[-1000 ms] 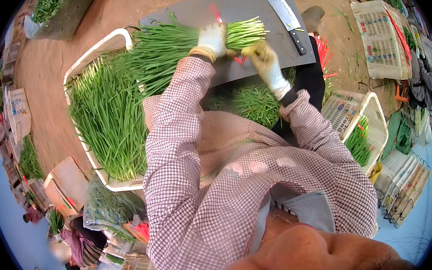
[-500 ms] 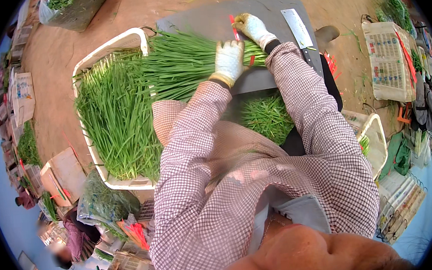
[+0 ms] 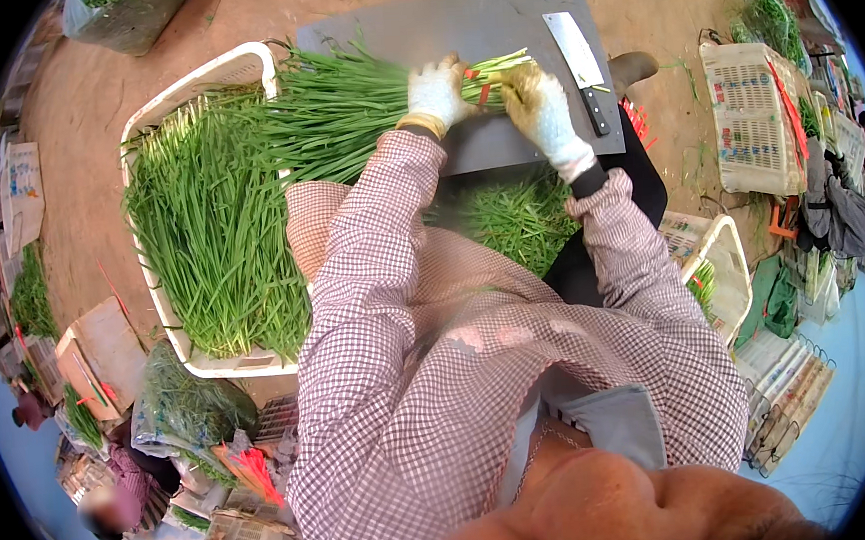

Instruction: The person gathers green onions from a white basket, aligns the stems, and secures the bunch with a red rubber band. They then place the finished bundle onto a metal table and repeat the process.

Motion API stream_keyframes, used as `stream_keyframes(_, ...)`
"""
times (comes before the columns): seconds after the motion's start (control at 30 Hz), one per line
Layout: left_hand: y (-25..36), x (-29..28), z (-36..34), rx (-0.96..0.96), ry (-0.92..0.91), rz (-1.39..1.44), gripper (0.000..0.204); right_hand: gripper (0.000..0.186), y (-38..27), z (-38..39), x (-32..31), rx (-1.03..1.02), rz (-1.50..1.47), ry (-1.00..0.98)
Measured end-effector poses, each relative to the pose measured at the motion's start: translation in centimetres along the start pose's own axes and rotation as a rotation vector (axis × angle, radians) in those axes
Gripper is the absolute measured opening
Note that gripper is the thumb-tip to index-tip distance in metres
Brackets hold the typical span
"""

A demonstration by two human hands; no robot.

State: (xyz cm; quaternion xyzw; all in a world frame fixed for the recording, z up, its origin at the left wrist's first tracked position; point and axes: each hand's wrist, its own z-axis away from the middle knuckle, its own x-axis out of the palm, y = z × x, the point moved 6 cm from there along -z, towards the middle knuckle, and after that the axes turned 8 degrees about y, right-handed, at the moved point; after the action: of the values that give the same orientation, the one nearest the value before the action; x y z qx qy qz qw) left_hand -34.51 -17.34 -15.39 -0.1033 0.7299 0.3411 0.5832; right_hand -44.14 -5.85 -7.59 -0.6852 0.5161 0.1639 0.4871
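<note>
On the grey board (image 3: 504,145) lies a bundle of green chives (image 3: 342,121), leaves to the left and pale stem ends to the right. My left hand (image 3: 437,97), in a white and yellowish glove, is closed over the bundle near its stems. A red tie (image 3: 483,94) shows beside its fingers. My right hand (image 3: 539,107), also gloved, is closed at the stem ends; what lies between its fingers is hidden. A cleaver (image 3: 575,54) with a black handle rests on the board to the right of that hand.
Left of the board stands a white plastic crate (image 3: 139,230) packed with chives. Cut greens (image 3: 519,219) lie below the board's near edge. Red strips (image 3: 637,123) lie right of the board, with another white crate (image 3: 735,289) nearer me. A person (image 3: 132,487) is at the lower left.
My right hand has come down from the bundle's far side to its stem ends, turning as it moved. My left hand stays on the chives. The whole view has shifted slightly.
</note>
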Motion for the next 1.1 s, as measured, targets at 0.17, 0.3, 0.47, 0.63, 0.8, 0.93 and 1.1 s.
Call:
stream_keyframes(0.17,1.0,-0.1,0.2,0.036,-0.166,-0.044,0.082,0.023,-1.2,2.0,1.2,0.003,-0.047,0.02)
stream_keyframes(0.3,2.9,0.3,2.9,0.125,-0.212,-0.059,0.094,0.013,-1.1,2.7,1.6,0.013,-0.045,0.136)
stream_keyframes(0.47,1.9,-0.1,3.6,0.147,-0.042,0.185,0.083,0.012,1.3,3.1,3.6,-0.013,-0.061,0.021)
stream_keyframes(0.63,1.1,0.3,3.9,0.104,0.045,0.386,0.049,0.029,-0.5,2.0,2.7,-0.102,0.214,-0.042)
stream_keyframes(0.8,0.1,0.7,3.7,0.06,0.053,0.373,0.052,0.04,1.3,-0.2,3.7,0.125,0.167,-0.423)
stream_keyframes(0.93,0.7,0.8,2.8,0.035,0.01,0.379,0.051,0.034,6.9,0.1,5.8,0.402,-0.228,-0.347)
stream_keyframes(1.1,2.6,-1.8,2.7,0.071,0.252,0.35,0.037,0.031,9.6,1.3,8.1,0.63,-0.426,-0.418)
